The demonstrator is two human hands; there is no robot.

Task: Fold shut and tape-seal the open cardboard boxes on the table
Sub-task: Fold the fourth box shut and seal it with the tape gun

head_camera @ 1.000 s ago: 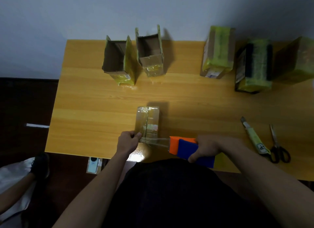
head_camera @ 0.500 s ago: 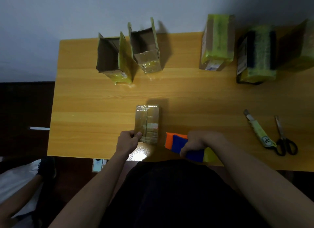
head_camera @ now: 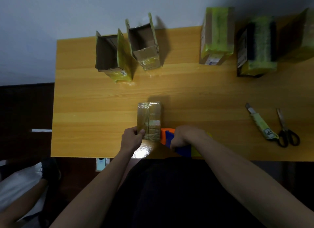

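- Reaching both bare forearms forward from the lower edge of the view, converging toward the near table edge.
- Curling the left hand [head_camera: 131, 139] around the near left corner of the closed box [head_camera: 149, 118], thumb lying on top.
- Wrapping the right hand [head_camera: 184, 136] over the tape dispenser [head_camera: 169, 139], knuckles up, wrist bent slightly inward, just right of the box.

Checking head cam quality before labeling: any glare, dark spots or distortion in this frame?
Head view: dim overall; a bright glare patch on the table near edge beside the left hand; shine on the taped box; boxes cast shadows to the right; far-right box sits in deep shade; wide-angle bending tilts the open boxes outward; lap nearly black.
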